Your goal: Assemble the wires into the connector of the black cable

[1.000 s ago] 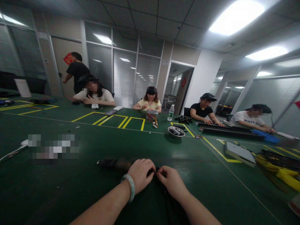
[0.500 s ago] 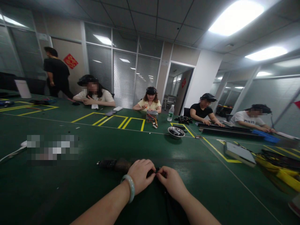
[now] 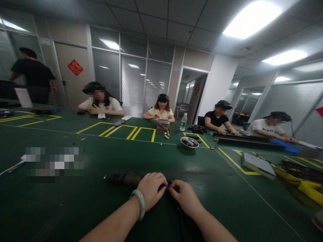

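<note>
We see an office turned workshop: glass partitions [image 3: 131, 84], ceiling panels [image 3: 252, 18], long green table [image 3: 75, 201] with yellow tape lines [image 3: 131, 131], seated workers [image 3: 160, 109].

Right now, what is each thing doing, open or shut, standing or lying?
left hand, pinched shut on the small dark part.
right hand, pinched shut on the same part.
dark cylinder, lying flat on the table.
metal bowl, upright, holding dark bits.
water bottle, standing upright.
grey box, lying flat, closed.

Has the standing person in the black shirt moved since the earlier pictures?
Yes, leftward: the person in the black shirt now stands well left of the red diamond-shaped paper on the door, after overlapping it earlier.
</note>
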{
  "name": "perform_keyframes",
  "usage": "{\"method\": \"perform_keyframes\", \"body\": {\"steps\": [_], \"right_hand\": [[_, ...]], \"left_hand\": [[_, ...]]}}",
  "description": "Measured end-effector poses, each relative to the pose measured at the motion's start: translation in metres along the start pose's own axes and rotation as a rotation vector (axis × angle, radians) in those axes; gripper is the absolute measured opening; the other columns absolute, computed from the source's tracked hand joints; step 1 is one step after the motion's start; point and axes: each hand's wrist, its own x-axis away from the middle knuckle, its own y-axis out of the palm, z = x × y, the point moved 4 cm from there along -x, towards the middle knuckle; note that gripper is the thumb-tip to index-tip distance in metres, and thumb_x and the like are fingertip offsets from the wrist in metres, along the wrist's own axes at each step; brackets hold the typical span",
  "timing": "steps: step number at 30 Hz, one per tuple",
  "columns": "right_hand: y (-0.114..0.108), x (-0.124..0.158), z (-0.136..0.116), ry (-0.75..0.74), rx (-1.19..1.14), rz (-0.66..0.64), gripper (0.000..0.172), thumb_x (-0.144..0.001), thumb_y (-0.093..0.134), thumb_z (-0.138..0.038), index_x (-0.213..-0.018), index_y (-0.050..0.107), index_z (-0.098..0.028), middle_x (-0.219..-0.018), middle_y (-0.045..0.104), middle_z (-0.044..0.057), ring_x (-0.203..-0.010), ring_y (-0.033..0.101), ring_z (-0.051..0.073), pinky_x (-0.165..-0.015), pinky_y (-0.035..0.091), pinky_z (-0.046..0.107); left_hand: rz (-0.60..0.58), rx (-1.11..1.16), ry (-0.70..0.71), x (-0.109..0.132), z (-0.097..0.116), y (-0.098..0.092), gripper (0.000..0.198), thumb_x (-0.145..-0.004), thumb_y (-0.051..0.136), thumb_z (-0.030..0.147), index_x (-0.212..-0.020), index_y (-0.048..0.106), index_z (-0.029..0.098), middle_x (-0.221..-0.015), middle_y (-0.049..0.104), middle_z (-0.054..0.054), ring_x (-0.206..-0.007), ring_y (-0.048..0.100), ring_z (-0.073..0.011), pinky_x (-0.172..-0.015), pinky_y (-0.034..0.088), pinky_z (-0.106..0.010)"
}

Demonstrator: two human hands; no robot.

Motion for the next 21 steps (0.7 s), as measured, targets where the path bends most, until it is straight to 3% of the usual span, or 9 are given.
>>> {"method": "perform_keyframes", "body": {"steps": [21], "right_hand": [[0.0008, -0.0001, 0.0022, -0.013, 0.021, 0.002, 0.012, -0.082, 0.058, -0.026, -0.076, 0.065, -0.019, -0.071, 0.066, -0.001, -0.065, 0.057, 0.013, -0.059, 0.036, 0.021]], "left_hand": [[-0.017, -0.004, 0.017, -0.0012, 0.0018, 0.0002, 0.014, -0.088, 0.049, 0.024, -0.090, 0.063, 0.025, -0.099, 0.063, 0.000, -0.094, 0.055, -0.0187, -0.082, 0.039, -0.034]]}}
